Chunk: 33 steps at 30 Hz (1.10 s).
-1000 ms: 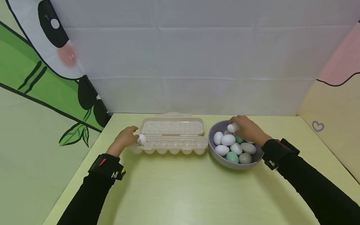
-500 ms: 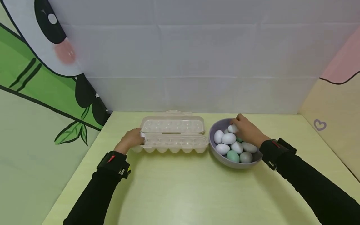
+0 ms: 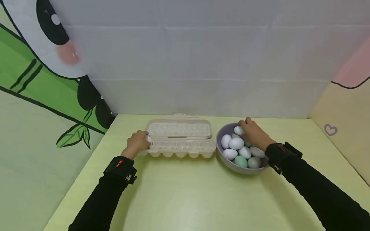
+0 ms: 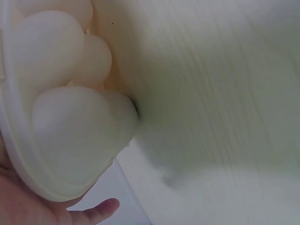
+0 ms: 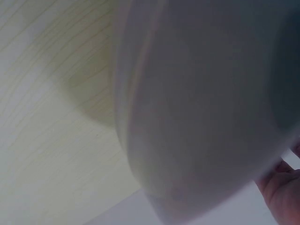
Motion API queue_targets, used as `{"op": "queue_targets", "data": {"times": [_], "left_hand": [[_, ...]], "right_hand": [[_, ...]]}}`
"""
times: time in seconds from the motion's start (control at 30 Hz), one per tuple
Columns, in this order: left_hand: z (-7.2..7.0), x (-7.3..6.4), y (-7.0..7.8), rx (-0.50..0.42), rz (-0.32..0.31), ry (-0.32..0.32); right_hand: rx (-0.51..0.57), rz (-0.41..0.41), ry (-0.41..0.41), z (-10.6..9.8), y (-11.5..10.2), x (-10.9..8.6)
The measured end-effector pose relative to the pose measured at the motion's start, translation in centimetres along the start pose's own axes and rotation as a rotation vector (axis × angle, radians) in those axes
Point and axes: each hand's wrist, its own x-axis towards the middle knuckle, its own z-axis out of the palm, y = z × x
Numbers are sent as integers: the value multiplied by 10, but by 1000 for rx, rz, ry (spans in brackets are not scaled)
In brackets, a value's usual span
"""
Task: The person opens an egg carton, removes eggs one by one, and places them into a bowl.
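At the left end of the clear plastic egg carton (image 3: 185,147), my left hand (image 3: 137,142) holds a white egg (image 3: 148,140) down at an end cup. Its fingers partly cover the egg. Rounded cup bottoms (image 4: 75,131) fill the left wrist view, with part of that hand below the rim. Over at the right, my right hand (image 3: 255,134) reaches over the far side of a grey-purple bowl (image 3: 241,170) and pinches a white egg (image 3: 238,130) between its fingertips. In the right wrist view the bowl's outer wall (image 5: 201,108) hides most of that hand.
White, grey and green eggs (image 3: 236,143) lie piled in the bowl, close beside the carton's right end. The carton's lid (image 3: 179,128) is folded back toward the wall. Both stand on a pale wooden table (image 3: 185,192), with a light curtain-like backdrop (image 3: 202,64) behind.
My left hand has moved right with its white egg, onto the carton's left end cup. The right hand has stayed at the bowl, its fingers gripping the same white egg.
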Motion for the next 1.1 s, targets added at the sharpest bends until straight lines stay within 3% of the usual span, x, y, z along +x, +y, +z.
{"op": "queue_targets", "data": {"times": [0.13,0.33,0.57,0.7,0.83,0.93,1.1], "left_hand": [[1,-1,0,-22,10,58],[0,-9,0,-114,92,218],[-12,-21,23,-299,227,332],[-18,-35,49,-509,343,345],[-22,-49,77,-678,471,324],[-25,-62,100,-763,519,288],[-13,-69,128,-884,553,231]], "right_hand": [[8,19,-6,2,2,1],[37,19,-45,5,3,-3],[83,-33,-57,-16,-13,-12],[116,-60,5,-31,-41,-13],[157,-119,57,-42,-81,-9],[176,-194,75,-45,-110,-3],[196,-352,122,-39,-145,-1]]}}
